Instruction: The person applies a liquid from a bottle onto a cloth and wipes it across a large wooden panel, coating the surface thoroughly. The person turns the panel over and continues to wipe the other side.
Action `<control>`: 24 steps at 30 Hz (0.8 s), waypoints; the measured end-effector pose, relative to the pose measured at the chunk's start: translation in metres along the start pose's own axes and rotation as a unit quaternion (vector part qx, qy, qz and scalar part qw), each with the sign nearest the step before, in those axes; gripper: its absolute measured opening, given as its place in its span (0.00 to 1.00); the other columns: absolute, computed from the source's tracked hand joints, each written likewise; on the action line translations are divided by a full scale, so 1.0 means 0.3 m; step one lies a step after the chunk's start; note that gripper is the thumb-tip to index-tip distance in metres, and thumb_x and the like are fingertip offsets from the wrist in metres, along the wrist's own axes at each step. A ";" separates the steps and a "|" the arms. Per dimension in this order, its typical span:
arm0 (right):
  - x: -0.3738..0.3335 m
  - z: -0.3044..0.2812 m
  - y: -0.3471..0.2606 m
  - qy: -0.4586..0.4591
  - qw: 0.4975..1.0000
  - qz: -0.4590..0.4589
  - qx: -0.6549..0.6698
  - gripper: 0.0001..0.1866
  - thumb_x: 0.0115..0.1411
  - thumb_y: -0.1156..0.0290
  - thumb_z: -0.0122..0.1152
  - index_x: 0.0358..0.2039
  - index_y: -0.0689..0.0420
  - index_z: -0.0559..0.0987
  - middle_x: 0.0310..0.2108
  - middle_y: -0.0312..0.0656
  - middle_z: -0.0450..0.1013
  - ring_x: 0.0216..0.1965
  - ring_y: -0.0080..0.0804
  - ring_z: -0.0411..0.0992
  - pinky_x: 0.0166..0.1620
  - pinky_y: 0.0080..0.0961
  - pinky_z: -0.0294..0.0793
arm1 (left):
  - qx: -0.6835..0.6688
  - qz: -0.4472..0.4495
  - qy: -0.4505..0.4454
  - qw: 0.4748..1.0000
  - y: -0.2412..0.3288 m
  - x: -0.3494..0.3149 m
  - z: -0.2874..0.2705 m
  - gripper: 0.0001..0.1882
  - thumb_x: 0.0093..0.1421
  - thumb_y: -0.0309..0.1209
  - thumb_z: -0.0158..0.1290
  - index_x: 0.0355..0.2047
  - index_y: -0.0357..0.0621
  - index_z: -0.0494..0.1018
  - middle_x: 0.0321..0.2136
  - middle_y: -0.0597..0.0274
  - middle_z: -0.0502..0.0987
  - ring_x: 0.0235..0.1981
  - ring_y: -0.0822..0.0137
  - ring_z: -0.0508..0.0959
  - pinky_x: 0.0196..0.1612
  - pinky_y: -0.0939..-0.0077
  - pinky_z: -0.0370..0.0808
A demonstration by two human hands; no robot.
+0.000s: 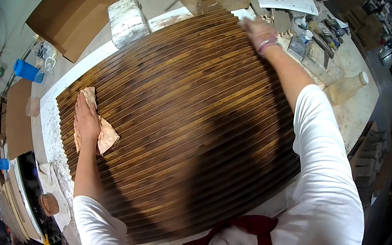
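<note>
— Where does the panel [175,95] lie, and what is nearest?
— It lies on the table [356,111], under both arms. The apron [267,241] is just beside its near edge. If the person leans more forward, I think the apron may rub the surface and leave a mark.
— And on its left side?
— The left hand [88,120] is flat on a cloth [107,136], near the left edge of the panel; its fingers are straight, not clamped. The panel is ridged, so a loose fold could catch if pushed across.
— On its right side?
— A bottle [344,90] is there, near the right sleeve [316,111]. A wide elbow movement could knock it.
— The other hand?
— The right hand [259,34] is at the panel's far right corner, well apart from the left one. It is blurred, so I cannot tell if it holds something. Tools [323,37] lie to the right of that corner; too long a reach could hit them.
— And farthest?
— A white block [127,22] and a box [217,1] are close to the far edge. If the panel slips forward, it could push them.
</note>
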State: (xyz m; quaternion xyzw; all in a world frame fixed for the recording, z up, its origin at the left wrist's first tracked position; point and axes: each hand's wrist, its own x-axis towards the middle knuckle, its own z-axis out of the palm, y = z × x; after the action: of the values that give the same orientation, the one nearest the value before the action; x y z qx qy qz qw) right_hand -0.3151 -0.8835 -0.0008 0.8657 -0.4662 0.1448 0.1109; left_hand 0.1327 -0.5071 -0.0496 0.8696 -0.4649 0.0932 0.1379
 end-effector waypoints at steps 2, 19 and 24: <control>0.024 0.044 0.146 -0.012 0.999 0.039 0.018 0.12 0.63 0.60 0.51 0.43 0.44 0.80 0.38 0.43 0.77 0.40 0.42 0.77 0.40 0.39 0.77 | -0.001 0.010 -0.009 1.000 0.037 0.028 0.018 0.29 0.71 0.40 0.37 0.69 0.45 0.50 0.68 0.53 0.55 0.67 0.50 0.56 0.67 0.55 0.54; -0.044 -0.119 -0.913 -0.095 0.898 -0.335 0.267 0.10 0.61 0.63 0.54 0.41 0.37 0.81 0.35 0.43 0.77 0.39 0.43 0.77 0.43 0.38 0.77 | -0.009 -0.001 -0.008 1.000 0.019 0.032 0.008 0.28 0.71 0.39 0.37 0.68 0.44 0.51 0.67 0.53 0.56 0.67 0.52 0.58 0.65 0.55 0.56; 0.042 -0.008 -0.478 -0.034 0.954 -0.184 0.234 0.11 0.63 0.59 0.54 0.43 0.32 0.81 0.34 0.45 0.76 0.36 0.45 0.76 0.40 0.39 0.77 | -0.018 0.005 0.011 1.000 -0.043 -0.012 0.005 0.28 0.70 0.37 0.38 0.68 0.43 0.51 0.67 0.51 0.56 0.67 0.51 0.57 0.66 0.56 0.56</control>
State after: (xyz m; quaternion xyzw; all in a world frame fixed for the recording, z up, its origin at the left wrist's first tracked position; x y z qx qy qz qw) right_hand -0.1884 -0.8150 -0.0022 0.9426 -0.2555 0.1973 -0.0859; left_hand 0.1416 -0.4978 -0.0539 0.8633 -0.4697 0.0953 0.1579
